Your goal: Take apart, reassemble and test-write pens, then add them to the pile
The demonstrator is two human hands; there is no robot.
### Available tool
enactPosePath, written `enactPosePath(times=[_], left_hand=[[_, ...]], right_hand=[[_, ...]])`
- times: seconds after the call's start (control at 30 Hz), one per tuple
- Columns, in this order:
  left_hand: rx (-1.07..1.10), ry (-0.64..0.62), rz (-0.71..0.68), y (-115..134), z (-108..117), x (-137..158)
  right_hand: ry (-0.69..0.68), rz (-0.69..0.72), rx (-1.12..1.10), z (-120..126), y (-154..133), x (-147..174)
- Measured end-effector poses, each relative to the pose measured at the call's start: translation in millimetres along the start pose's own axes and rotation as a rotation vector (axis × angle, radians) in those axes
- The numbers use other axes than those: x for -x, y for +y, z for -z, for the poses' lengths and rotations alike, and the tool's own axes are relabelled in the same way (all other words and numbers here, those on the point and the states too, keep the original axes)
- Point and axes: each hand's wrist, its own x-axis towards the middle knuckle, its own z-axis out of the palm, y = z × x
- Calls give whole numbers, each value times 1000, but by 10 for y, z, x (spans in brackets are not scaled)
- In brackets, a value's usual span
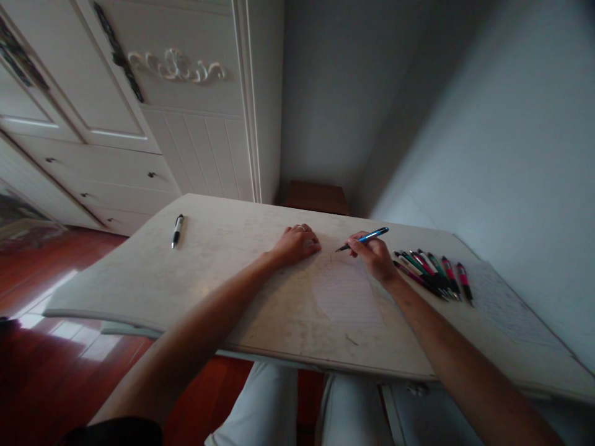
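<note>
My right hand (374,255) grips a blue pen (372,235) with a dark front end. Its tip points down and left, close to the top of a lined sheet of paper (346,291). Faint marks show on the paper near the tip. Palm down on the desk, my left hand (297,243) lies by the sheet's upper left corner, fingers slightly bent and holding nothing. A ring shows on one finger.
The pale desk (223,248) carries a white and black pen (177,231) at far left. Several coloured pens (432,272) lie right of my right hand, beside a written sheet (506,300). A white cabinet (204,142) stands behind; a wall (502,142) borders the right.
</note>
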Motion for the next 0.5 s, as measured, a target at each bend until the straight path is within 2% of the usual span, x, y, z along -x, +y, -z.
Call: enactPosePath(times=[0.23, 0.5], left_hand=[[-27, -1, -29, -16, 1, 7], [-82, 15, 15, -4, 27, 5]], right_hand=[[143, 2, -61, 38, 64, -86], [135, -31, -85, 34, 126, -99]])
